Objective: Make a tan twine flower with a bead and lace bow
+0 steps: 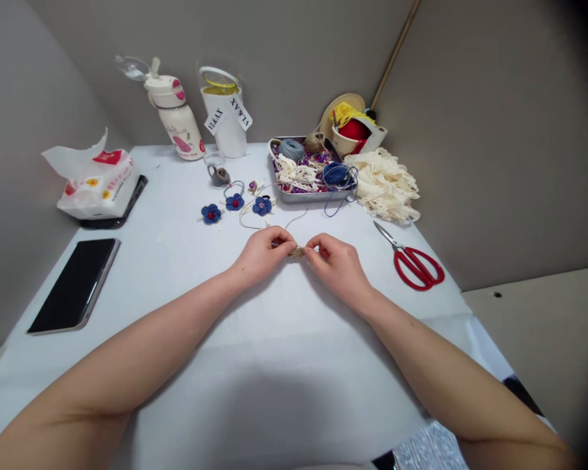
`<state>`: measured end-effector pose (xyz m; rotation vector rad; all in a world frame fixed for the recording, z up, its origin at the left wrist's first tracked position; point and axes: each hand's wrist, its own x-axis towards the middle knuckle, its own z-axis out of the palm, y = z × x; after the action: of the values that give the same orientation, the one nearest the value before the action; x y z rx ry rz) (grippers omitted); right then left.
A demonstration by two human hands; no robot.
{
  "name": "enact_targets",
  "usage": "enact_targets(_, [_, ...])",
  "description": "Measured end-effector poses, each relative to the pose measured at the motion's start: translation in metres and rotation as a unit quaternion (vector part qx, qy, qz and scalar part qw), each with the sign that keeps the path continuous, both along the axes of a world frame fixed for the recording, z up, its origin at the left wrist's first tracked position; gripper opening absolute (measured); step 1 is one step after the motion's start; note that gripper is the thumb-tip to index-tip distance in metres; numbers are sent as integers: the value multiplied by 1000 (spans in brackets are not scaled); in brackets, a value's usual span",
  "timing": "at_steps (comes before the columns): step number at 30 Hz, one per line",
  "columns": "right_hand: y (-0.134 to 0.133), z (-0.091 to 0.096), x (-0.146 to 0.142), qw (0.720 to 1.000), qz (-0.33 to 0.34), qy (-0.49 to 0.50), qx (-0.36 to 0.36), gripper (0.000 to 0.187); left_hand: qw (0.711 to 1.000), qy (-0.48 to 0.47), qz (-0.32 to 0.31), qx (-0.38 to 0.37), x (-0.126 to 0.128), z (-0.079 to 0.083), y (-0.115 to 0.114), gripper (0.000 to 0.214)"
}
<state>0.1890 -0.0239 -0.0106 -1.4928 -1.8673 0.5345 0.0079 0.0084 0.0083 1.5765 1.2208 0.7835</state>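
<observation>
Between my fingertips, over the middle of the table, is a small tan-brown piece [296, 252] that looks like knotted or crocheted twine; its exact shape is too small to tell. My left hand [267, 251] pinches its left side with thumb and forefinger. From the other side my right hand [336, 264] pinches it too. A thin pale cord [247, 225] curves over the table beyond my left hand. Just past it lie blue fabric flowers: one with a pinkish centre [262, 205], and two with red centres, a middle one [234, 202] and a left one [211, 213].
Behind my hands stands a metal tray [316, 196] of yarn balls and beads, with cream lace [385, 186] beside it. Red-handled scissors [411, 261] lie at right. At left are a phone [76, 287] and a tissue pack [100, 186]. A bottle [181, 127] and white container [231, 134] stand at back.
</observation>
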Motion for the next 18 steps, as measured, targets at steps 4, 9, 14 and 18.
enact_targets(4, [0, 1, 0, 1000, -2, 8, 0, 11, 1000, 11, -5, 3, 0, -1, 1, 10])
enact_targets(9, [-2, 3, -2, 1000, -4, 22, -1, 11, 1000, 15, -6, 6, 0, -2, 0, 10])
enact_targets(14, [-4, 6, -5, 998, -33, 48, -28, 20, 999, -22, 30, 9, 1, -7, 0, 10])
enact_targets(18, [-1, 6, -6, 992, -38, 88, -87, 33, 995, -83, 52, -6, 4, -7, -3, 11])
